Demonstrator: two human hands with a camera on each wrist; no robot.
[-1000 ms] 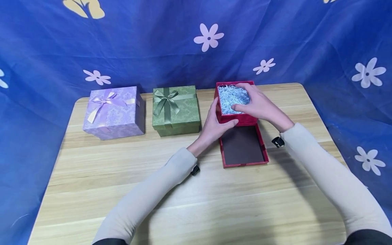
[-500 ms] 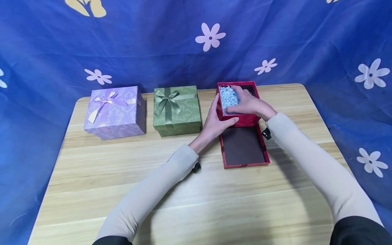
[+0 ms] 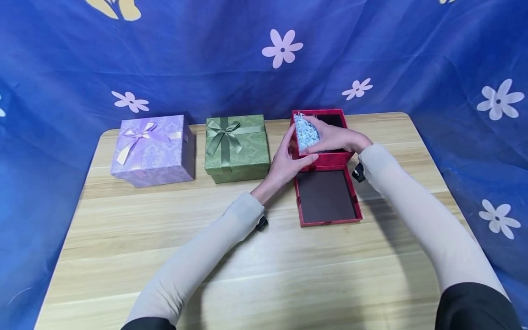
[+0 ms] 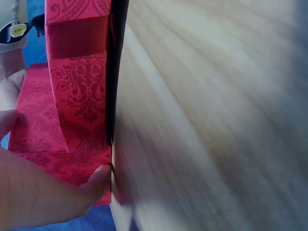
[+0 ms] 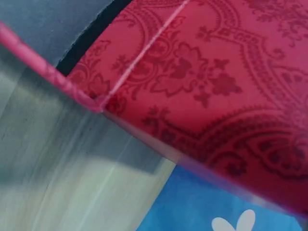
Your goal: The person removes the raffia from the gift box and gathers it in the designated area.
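In the head view an open red gift box (image 3: 330, 159) stands at the back right, its dark-lined lid (image 3: 327, 195) lying folded down in front. My left hand (image 3: 284, 165) holds the box's near left corner, fingers along the left wall and thumb on the front. The left wrist view shows that thumb (image 4: 96, 183) against the patterned red wall. My right hand (image 3: 332, 136) reaches into the box and grips a wad of light-blue shredded paper (image 3: 306, 135), bunched at the left wall. Dark interior shows to its right. The right wrist view shows only the patterned red side (image 5: 202, 86); the fingers are hidden there.
Left of the red box sit a green gift box (image 3: 237, 146) with a green bow and a lilac gift box (image 3: 150, 146) with a lilac bow, both lidded. A blue flowered curtain (image 3: 231, 55) hangs behind the wooden table (image 3: 313, 270).
My right hand has moved left inside the red box, bunching the shredded paper toward the left wall and baring the dark interior at right. My left hand stays on the box.
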